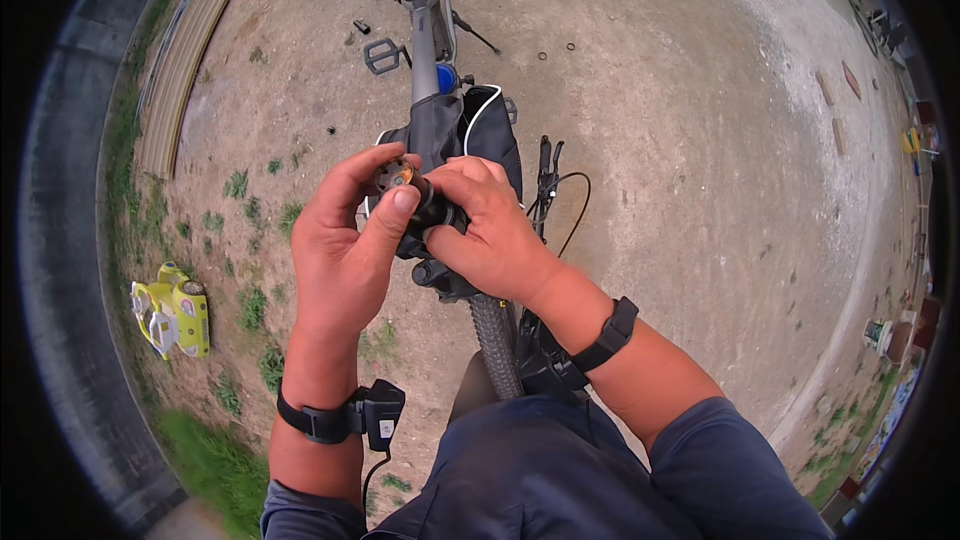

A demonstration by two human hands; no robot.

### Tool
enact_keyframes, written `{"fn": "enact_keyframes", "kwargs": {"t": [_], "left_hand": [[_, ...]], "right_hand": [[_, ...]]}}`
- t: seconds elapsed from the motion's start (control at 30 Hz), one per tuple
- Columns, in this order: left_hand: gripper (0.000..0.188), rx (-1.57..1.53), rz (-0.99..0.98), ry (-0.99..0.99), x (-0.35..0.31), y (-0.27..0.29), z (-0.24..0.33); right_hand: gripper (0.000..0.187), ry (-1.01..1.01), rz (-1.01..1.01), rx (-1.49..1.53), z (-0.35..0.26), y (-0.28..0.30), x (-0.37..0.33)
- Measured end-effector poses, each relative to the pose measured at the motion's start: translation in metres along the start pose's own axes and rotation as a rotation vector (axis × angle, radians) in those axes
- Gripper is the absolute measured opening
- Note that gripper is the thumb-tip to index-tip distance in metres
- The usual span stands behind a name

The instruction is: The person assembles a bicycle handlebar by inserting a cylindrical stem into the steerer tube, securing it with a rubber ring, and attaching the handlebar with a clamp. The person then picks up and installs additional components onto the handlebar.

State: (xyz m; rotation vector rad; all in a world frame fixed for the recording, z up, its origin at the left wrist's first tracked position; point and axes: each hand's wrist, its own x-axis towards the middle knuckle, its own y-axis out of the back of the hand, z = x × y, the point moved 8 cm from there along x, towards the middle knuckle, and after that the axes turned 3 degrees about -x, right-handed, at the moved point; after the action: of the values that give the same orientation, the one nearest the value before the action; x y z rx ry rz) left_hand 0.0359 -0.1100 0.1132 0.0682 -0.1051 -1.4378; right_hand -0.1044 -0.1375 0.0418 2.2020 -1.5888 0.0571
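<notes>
Above the front of a bicycle, both my hands close around a short black cylindrical part [399,178] with a rust-stained round end turned up. My left hand [345,230] pinches that end between thumb and fingers. My right hand [490,230] grips the part's lower side from the right, thumb and forefinger against it. Fingers cover much of the part, and I cannot tell whether it joins the bicycle. Just beyond the hands, a black bag with white piping [492,130] sits on the grey bicycle frame [424,50].
The knobby front tyre [494,340] points toward me. A brake lever [547,165] with a looping cable hangs right of the bag. A pedal [382,56] juts out left. Small dark rings [571,46] lie on the dirt. A yellow-green toy car [175,310] and long boards [190,75] lie left.
</notes>
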Motion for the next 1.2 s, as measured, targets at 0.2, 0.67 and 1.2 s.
{"fn": "enact_keyframes", "kwargs": {"t": [0.2,0.67,1.2], "left_hand": [[0.036,0.001,0.000,-0.017,0.003,-0.001,-0.003],[0.036,-0.048,-0.006,-0.024,0.003,-0.003,-0.009],[0.035,-0.126,0.179,-0.010,-0.020,0.025,-0.037]], "right_hand": [[0.036,-0.044,0.068,0.048,-0.004,-0.001,-0.003],[0.048,-0.119,0.052,0.110,0.019,-0.009,-0.016],[0.051,-0.078,-0.053,0.155,0.012,-0.009,-0.018]]}}
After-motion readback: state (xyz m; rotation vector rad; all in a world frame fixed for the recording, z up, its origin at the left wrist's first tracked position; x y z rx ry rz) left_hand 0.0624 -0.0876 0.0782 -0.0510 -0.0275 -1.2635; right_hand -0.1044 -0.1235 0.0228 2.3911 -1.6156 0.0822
